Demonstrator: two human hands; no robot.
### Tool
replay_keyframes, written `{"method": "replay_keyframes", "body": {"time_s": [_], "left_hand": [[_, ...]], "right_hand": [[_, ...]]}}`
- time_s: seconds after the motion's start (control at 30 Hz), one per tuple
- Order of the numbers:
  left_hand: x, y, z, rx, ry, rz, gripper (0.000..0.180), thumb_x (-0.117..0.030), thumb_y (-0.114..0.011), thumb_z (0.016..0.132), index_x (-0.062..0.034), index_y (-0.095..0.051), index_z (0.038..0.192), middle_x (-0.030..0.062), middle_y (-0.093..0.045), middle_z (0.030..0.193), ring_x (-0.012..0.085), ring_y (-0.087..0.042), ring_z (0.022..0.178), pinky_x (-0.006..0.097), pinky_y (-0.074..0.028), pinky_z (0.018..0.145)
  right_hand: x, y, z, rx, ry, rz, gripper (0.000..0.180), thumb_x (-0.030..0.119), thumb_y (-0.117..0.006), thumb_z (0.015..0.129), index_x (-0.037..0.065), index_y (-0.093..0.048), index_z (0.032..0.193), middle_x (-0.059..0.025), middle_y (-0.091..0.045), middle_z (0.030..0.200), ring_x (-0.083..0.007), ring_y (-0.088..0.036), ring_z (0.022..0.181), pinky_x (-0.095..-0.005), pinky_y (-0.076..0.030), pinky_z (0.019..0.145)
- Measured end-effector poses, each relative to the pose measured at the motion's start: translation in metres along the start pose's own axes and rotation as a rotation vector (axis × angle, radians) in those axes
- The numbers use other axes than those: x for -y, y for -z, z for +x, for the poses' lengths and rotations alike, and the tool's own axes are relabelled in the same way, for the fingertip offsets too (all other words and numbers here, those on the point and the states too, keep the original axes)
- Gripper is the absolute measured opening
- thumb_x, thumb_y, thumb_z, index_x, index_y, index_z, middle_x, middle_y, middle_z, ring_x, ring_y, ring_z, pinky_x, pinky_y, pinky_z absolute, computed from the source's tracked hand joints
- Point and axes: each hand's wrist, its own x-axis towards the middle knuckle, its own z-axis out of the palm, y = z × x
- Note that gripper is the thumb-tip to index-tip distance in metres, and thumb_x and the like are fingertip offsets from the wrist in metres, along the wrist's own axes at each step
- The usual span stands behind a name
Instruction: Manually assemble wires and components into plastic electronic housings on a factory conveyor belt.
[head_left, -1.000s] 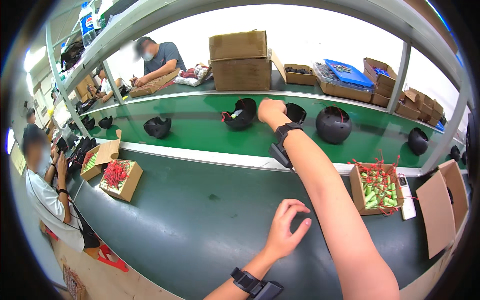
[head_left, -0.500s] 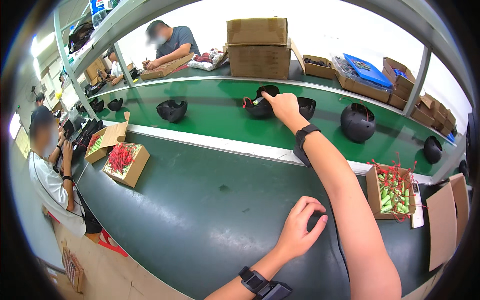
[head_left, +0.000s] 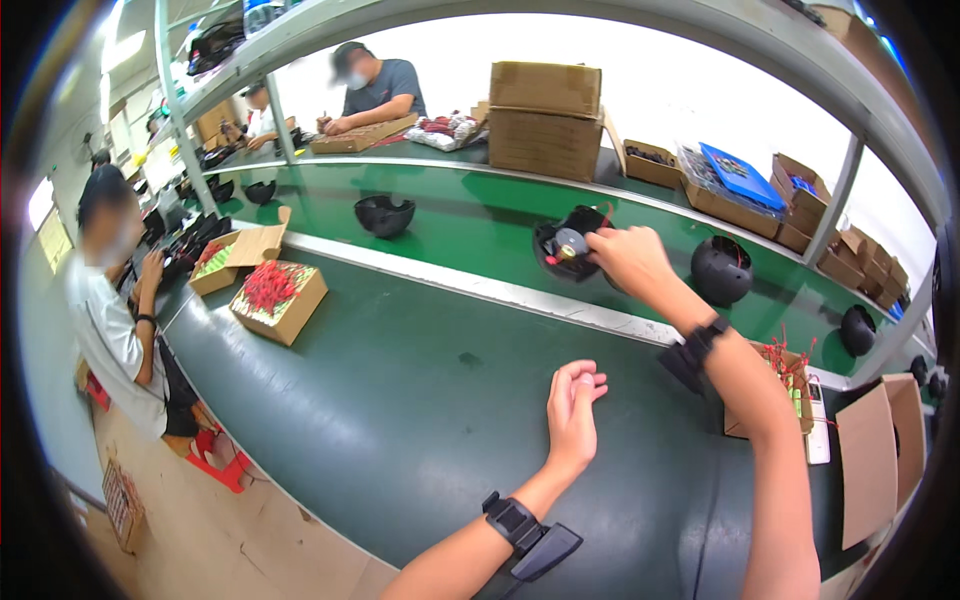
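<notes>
Nothing written can be read: the pale yellow sheet (head_left: 54, 238) at far left is too small.

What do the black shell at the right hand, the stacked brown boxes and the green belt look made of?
Black shell at the right hand: probably moulded plastic, matt; its curved wall looks thin.
Stacked brown boxes: cardboard, dull, with flat panels and straight edges.
Green belt: perhaps rubber or PVC, semi-glossy, given its soft reflections.

Rail (head_left: 560, 308): near side, tabletop (head_left: 400, 400) passable mid-length; cartons (head_left: 301, 311) block toward both ends. Far side, gap between bowl (head_left: 385, 217) and held shell (head_left: 580, 222); ball (head_left: 721, 271) obstructs rightward.
</notes>
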Motion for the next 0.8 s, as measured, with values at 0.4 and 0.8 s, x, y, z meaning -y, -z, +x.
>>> {"method": "replay_keyframes", "body": {"time_s": [0.4,0.8], "left_hand": [[-0.059,-0.003,-0.001,0.377,0.364,-0.710,0.057,-0.038,-0.043,0.094,-0.0001,-0.045,0.136,0.0133,-0.057,0.127,0.0209,-0.056,0.113,0.033,-0.042,0.100],[-0.029,-0.005,-0.007,0.415,0.157,-0.190,0.059,-0.025,-0.053,0.077,0.0030,-0.048,0.129,0.0171,-0.057,0.122,0.0229,-0.057,0.110,0.033,-0.045,0.096]], "right_hand": [[0.077,0.129,-0.164,-0.027,0.247,0.097,0.023,0.014,-0.062,0.070,0.009,-0.059,0.092,-0.0013,-0.050,0.066,-0.0173,-0.054,0.049,-0.0320,-0.041,0.045],[0.049,0.140,-0.218,0.018,0.007,0.065,0.046,0.023,-0.076,0.068,0.011,-0.060,0.109,-0.0035,-0.059,0.109,-0.0228,-0.056,0.099,-0.0385,-0.043,0.089]]}}
